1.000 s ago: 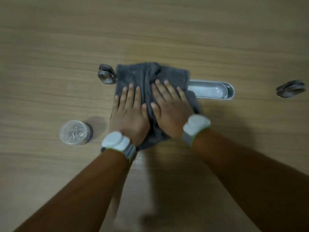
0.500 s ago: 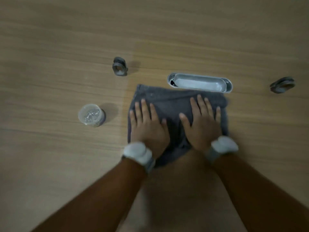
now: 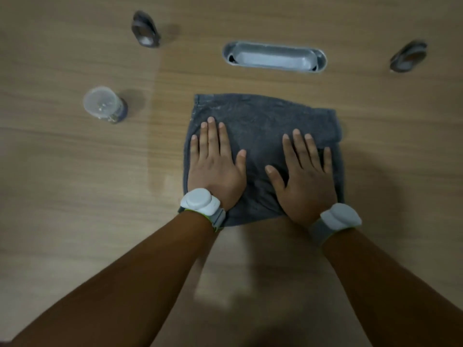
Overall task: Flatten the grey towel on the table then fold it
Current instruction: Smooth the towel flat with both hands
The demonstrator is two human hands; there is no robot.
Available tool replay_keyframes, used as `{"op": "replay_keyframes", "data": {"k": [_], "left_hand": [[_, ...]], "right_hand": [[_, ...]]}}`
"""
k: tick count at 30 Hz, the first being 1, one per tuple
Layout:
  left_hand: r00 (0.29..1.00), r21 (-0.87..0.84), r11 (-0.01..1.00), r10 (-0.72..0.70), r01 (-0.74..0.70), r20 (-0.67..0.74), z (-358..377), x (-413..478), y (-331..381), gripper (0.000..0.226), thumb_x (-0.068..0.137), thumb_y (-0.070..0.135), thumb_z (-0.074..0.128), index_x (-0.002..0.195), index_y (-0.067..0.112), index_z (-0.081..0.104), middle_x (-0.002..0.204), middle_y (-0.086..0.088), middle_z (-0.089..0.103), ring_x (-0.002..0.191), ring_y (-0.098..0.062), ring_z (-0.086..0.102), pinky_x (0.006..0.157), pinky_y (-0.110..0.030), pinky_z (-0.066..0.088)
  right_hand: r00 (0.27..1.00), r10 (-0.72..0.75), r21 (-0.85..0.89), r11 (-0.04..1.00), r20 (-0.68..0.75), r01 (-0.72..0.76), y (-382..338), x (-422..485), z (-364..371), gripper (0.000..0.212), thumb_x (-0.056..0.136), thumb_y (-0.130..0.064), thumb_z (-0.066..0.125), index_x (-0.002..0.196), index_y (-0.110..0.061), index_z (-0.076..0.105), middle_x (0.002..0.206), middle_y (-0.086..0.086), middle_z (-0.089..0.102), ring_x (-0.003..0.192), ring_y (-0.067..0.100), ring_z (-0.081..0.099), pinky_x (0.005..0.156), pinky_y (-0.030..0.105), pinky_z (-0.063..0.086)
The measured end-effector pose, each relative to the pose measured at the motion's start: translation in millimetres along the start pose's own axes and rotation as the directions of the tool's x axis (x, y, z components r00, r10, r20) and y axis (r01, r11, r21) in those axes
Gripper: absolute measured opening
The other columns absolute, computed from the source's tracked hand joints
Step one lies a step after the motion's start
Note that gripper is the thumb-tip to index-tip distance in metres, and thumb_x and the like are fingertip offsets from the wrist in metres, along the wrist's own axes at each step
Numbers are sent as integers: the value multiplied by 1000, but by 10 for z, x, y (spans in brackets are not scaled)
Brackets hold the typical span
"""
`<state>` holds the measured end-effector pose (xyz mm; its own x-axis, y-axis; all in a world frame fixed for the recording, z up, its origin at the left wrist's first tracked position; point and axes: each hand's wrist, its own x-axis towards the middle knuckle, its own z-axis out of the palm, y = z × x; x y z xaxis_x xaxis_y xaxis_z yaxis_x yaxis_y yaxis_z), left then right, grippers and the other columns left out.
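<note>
So the grey towel point(image 3: 263, 121) lies spread on the wooden table point(image 3: 75, 196), pretty much a neat rectangle with hardly a wrinkle. Both hands are palm-down on the near half of it: left hand point(image 3: 215, 169) by the towel's left edge, right hand point(image 3: 305, 179) by its right edge. Fingers are straight and a bit apart, thumbs pointing at each other, just pressing, not gripping anything.

I'd say flattening is basically finished. The towel's right edge looks thicker, so maybe there's a layer doubled there already, can't tell honestly. The folding still looks mostly ahead.

Containers: a small clear jar point(image 3: 104, 105) stands left of the towel, well apart, with something small and shiny inside, too blurry to name. Beyond the towel's far edge there's a long grey oval tray point(image 3: 322, 56), and I can't make out anything in it.
</note>
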<state>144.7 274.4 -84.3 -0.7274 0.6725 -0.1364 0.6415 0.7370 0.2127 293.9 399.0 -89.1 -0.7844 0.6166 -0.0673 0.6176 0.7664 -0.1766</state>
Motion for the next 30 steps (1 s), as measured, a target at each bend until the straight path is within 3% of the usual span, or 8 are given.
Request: {"op": "replay_keyframes", "data": {"k": [7, 11, 17, 24, 27, 30], "left_hand": [[998, 39, 999, 33, -35, 50, 257, -768, 1003, 75, 105, 50, 21, 158, -1, 10, 166, -22, 4, 155, -34, 1, 125, -51, 2], [999, 20, 1000, 6, -7, 51, 213, -246, 1064, 76, 103, 53, 19, 159, 2, 8, 167, -20, 3, 155, -31, 0, 125, -48, 0], [999, -1, 999, -51, 51, 8, 222, 621, 1246, 78, 102, 57, 17, 160, 6, 4, 168, -14, -2, 155, -27, -4, 125, -45, -3], [999, 4, 1000, 31, -31, -16, 376, -513, 1264, 74, 104, 54, 19, 160, 6, 10, 168, -15, 4, 156, -27, 1, 126, -44, 1], [999, 30, 999, 45, -44, -26, 451, -1025, 1287, 73, 105, 53, 23, 159, 5, 13, 167, -16, 8, 156, -28, 4, 126, -47, 5], [999, 42, 998, 45, -44, -6, 476, -973, 1300, 76, 103, 55, 23, 159, 5, 12, 167, -17, 7, 155, -29, 4, 126, -48, 5]], "right_hand": [[994, 105, 70, 992, 30, -107, 832, -537, -153, 74, 101, -66, 26, 161, -24, 22, 171, 3, 14, 158, 23, 4, 125, 58, 1], [996, 83, 1, 997, 6, -83, 962, 71, -173, 73, 101, -66, 21, 162, -25, 20, 171, 2, 13, 158, 26, 5, 125, 59, 3], [998, 33, -19, 999, 57, -32, 1317, 862, -231, 78, 97, -70, 10, 163, -29, 11, 172, -4, 2, 158, 23, -5, 125, 57, -4], [999, 27, -15, 1000, -32, -28, 1252, -500, -158, 69, 104, -60, 21, 161, -22, 22, 170, 4, 18, 157, 28, 11, 124, 61, 7], [1000, 6, -25, 1000, 2, -6, 1263, -1083, -110, 69, 105, -60, 23, 162, -21, 19, 171, 3, 12, 158, 27, 7, 124, 61, 6], [999, -23, -28, 999, 30, 23, 1330, -1066, -113, 71, 104, -63, 23, 162, -23, 19, 171, 1, 9, 158, 26, 4, 124, 63, 5]]}}
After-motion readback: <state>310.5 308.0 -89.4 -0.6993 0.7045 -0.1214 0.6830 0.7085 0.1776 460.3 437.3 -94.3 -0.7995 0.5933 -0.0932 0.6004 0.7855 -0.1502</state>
